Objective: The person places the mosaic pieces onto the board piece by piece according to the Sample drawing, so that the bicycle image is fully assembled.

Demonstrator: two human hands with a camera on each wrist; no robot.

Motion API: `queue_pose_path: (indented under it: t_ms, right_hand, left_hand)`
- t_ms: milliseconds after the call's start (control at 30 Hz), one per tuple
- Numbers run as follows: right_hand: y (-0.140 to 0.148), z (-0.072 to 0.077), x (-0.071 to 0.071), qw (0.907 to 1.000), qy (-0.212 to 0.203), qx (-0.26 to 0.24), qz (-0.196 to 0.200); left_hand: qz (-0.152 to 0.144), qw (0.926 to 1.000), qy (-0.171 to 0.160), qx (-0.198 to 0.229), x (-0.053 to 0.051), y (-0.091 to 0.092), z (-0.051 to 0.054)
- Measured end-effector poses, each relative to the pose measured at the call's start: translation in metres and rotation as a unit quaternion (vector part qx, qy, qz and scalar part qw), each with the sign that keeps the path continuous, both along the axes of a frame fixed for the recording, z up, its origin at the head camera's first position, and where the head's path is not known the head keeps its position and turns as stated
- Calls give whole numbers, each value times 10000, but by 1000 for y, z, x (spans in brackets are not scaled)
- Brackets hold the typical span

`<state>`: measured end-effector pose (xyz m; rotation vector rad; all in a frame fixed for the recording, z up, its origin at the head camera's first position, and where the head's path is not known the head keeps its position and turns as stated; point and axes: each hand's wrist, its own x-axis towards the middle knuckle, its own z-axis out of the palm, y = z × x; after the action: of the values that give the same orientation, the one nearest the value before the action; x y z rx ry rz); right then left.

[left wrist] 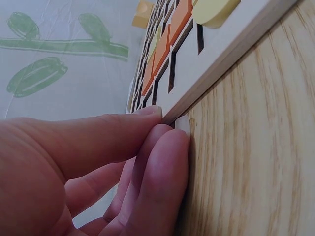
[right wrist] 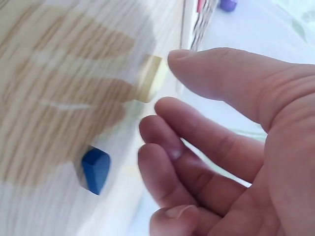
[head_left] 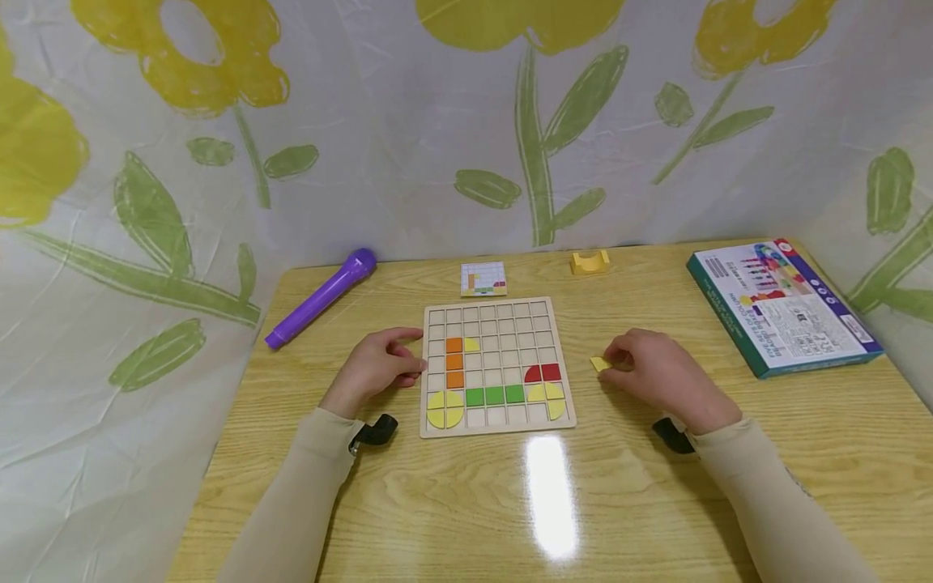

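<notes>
A wooden grid board (head_left: 490, 438) lies on the table with orange, green, red and yellow tiles in its cells. My left hand (head_left: 372, 368) is at the board's left edge, and its thumb and fingertips pinch that rim in the left wrist view. To the right of the board, my right hand (head_left: 656, 374) holds a small yellow tile (head_left: 600, 363) at the tips of thumb and index finger. In the right wrist view this yellow tile (right wrist: 150, 78) is blurred, with the other fingers loosely bent below it. A blue block (right wrist: 96, 169) rests on the table near that hand.
A pattern card (head_left: 483, 290) lies behind the board, with a yellow cradle-shaped block (head_left: 590, 263) to its right. A purple microphone-shaped stick (head_left: 321, 298) lies at the back left. On the right is a flat game box (head_left: 790, 316). A flowered cloth (head_left: 379, 146) hangs behind the table.
</notes>
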<state>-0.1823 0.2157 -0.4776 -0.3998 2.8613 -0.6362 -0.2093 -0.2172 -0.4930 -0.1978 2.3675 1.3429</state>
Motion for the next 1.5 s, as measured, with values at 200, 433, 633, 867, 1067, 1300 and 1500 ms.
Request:
queue_pose_path:
  t_ms: [200,433,633,867,1067,1300,1500]
  right_hand:
    - [1,3,4,9998,-177,42,-99]
    - [-1,5,4,9989,-410,82,-201]
    - [-8,4,-5,9981,-470,118,-370]
    - [-22,0,-16,9987,-301,170,-377]
    - [-32,0,-21,9987,-289,181,-380]
    - [-32,1,-22,9992,-248,141,-265]
    - [-34,5,-16,9998,-193,12,-72]
  left_hand:
    - [-5,10000,-6,-24,-1,0,-1]
    - [5,10000,-33,-25,0,-1,-1]
    - [3,10000,-35,36,0,-1,-1]
    - [84,9999,-94,30,0,-1,-3]
    - [33,10000,-54,-55,-1,0,-1]
    - [20,10000,-12,-53,-1,1,0]
    - [1,10000,-1,-71,0,0,0]
